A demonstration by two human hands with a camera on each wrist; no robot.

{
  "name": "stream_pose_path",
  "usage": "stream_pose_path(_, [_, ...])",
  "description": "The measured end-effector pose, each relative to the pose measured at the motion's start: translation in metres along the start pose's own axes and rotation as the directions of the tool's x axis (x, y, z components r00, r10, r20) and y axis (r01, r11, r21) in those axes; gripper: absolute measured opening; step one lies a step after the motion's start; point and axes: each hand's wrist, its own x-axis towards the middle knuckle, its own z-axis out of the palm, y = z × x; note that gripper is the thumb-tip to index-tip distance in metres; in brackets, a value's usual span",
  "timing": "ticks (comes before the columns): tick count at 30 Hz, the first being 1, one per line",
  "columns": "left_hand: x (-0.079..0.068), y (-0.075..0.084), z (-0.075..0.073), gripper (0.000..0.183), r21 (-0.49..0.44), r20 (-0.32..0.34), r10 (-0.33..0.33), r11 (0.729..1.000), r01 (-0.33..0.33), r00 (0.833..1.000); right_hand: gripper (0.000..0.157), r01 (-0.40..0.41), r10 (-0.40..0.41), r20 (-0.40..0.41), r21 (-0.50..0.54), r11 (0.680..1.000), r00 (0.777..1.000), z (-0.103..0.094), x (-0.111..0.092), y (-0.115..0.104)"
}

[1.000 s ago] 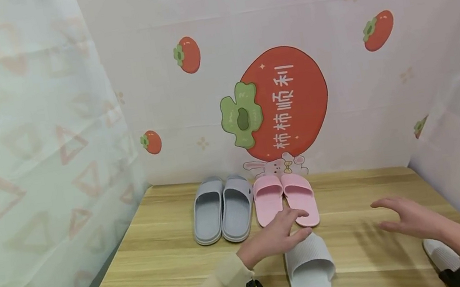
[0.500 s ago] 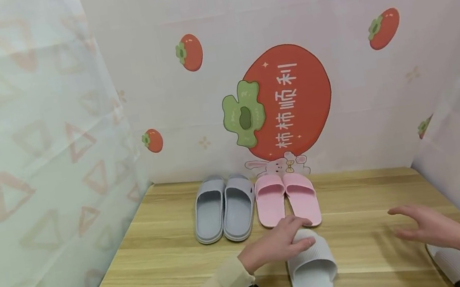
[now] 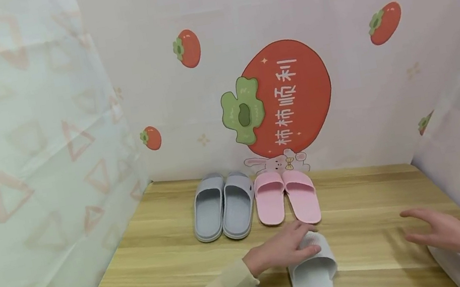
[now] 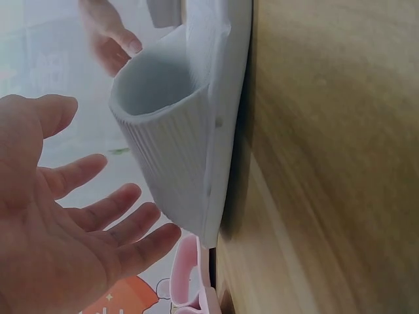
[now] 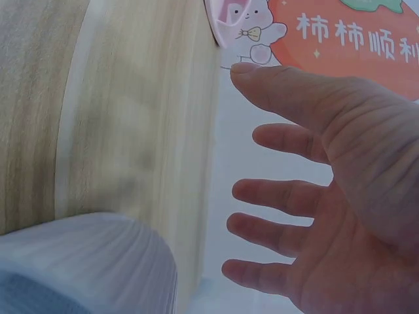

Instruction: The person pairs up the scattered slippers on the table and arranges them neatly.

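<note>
A light grey ribbed slipper (image 3: pixel 313 283) lies near the front middle of the table. My left hand (image 3: pixel 284 247) hovers over its toe strap. In the left wrist view that hand (image 4: pixel 72 216) has its fingers spread and relaxed beside the ribbed strap (image 4: pixel 173 154), holding nothing. At the right, the matching grey slipper (image 3: pixel 457 268) is partly covered by my right hand (image 3: pixel 440 230) and forearm. The right wrist view shows this hand (image 5: pixel 327 196) with fingers extended, nothing in the palm, and the slipper's ribbed strap (image 5: pixel 98 261) at lower left.
A pair of blue-grey slippers (image 3: pixel 224 209) stands toward the back of the wooden table (image 3: pixel 151 271). Right next to it is a pink pair (image 3: pixel 287 197). Printed cloth walls (image 3: pixel 168 98) enclose the back and both sides.
My right hand has moved right and slightly down, more over the right grey slipper. The left hand has shifted slightly right and down, over the strap of the middle slipper.
</note>
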Motion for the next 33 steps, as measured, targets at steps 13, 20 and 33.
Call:
stream_pose_path(13, [-0.002, 0.006, 0.006, 0.047, 0.002, 0.041, -0.025, 1.000, 0.025, 0.999, 0.052, 0.038, -0.046, -0.123, -0.064, 0.997, 0.991, 0.013, -0.020, 0.032])
stream_pose_path(20, [-0.002, 0.004, 0.010, 0.048, 0.023, 0.048, -0.024, 0.999, 0.023, 0.999, 0.056, 0.031, -0.039, -0.124, -0.061, 0.998, 0.992, 0.016, -0.028, 0.038])
stream_pose_path(33, [0.000, 0.000, 0.012, 0.046, 0.048, 0.024, -0.008, 0.999, 0.007, 1.000, 0.059, -0.084, 0.085, 0.019, -0.040, 0.996, 0.996, 0.015, -0.039, 0.055])
